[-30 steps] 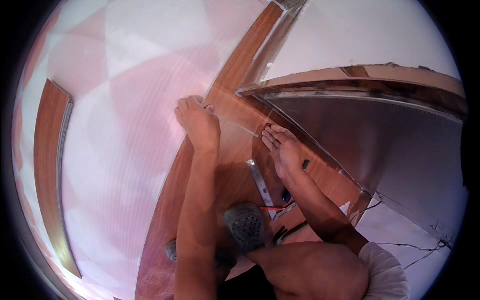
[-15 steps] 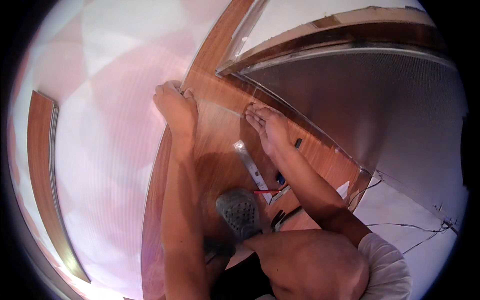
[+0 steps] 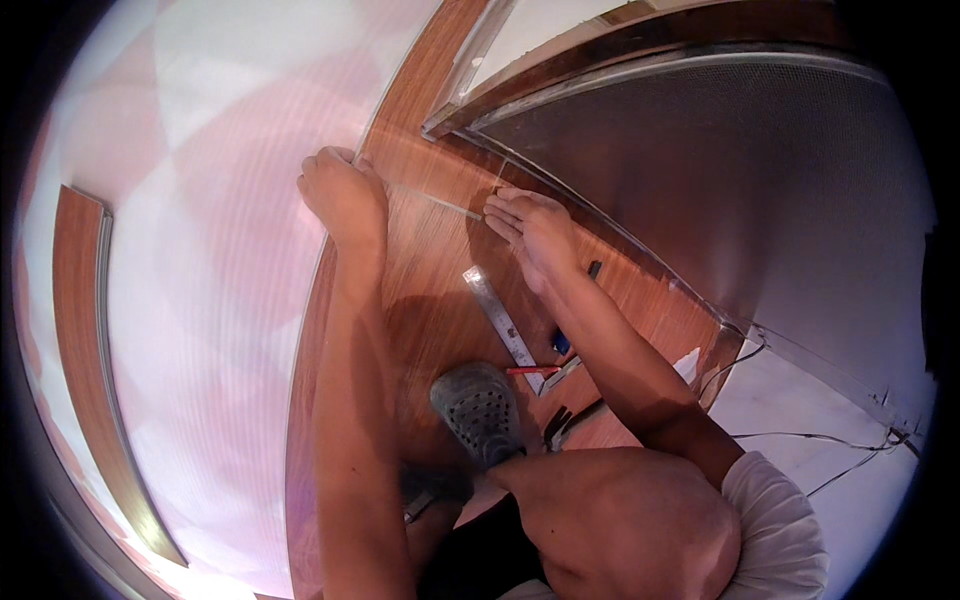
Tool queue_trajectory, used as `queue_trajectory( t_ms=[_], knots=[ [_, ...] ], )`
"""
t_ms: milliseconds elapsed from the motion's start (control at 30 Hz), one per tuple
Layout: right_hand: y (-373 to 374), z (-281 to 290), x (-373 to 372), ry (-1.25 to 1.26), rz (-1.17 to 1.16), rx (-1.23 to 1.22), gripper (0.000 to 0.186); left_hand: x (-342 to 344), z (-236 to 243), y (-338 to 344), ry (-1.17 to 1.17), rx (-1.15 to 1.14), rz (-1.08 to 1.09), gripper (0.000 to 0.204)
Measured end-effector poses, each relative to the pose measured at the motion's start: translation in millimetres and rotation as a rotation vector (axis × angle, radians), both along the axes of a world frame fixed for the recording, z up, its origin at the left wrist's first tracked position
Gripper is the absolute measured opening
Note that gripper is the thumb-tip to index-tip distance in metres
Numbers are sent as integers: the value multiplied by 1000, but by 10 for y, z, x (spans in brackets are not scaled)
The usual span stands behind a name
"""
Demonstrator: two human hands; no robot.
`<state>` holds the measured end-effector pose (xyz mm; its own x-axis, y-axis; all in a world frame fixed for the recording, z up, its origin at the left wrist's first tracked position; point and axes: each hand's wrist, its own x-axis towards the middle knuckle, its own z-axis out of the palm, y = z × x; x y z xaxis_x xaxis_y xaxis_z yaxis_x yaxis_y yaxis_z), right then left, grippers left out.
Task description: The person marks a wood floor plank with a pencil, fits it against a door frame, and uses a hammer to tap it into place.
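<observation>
Wood-look floor planks (image 3: 430,270) run beneath both my arms, with a thin pale gap (image 3: 440,204) across them between my hands. My left hand (image 3: 345,197) has its fingers curled over the plank's left edge, where the planks meet a pale checked floor; its fingertips are partly hidden. To the right, my right hand (image 3: 530,228) rests by the other end of the gap, fingers stretched out and nothing visible in them. A metal square (image 3: 503,325) lies on the planks below it, with a red pen-like stick (image 3: 533,370) across its corner.
A blue-and-black tool (image 3: 561,342) lies partly behind my right forearm, and a black-handled tool (image 3: 557,427) beside my grey clog (image 3: 478,410). A framed mesh panel (image 3: 700,190) borders the right side. Cables (image 3: 810,436) trail at lower right. A separate plank (image 3: 85,320) lies far left.
The view has shifted slightly, so most things sit a little higher in the picture. Both hands keep nearly the same places at the two ends of the gap.
</observation>
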<state>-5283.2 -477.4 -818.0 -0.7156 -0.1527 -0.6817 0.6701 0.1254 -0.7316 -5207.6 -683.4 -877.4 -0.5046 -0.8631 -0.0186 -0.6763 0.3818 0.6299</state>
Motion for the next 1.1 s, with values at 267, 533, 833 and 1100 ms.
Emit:
queue_trajectory(
  t_ms=[267,533,833,1100],
  knots=[
    [64,-79,-43,-49,-21,-51,20,-66,-78,48,13,-25,56,14],
    [66,-75,-22,-52,-16,-66,17,15,-66,71,52,-77,34,20],
    [131,-106,-39,-41,8,-87,20,176,-1,135,175,-76,-81,43],
    [121,-50,-34,-39,48,-100,21,107,55,139,99,-8,6,43]
  ],
)
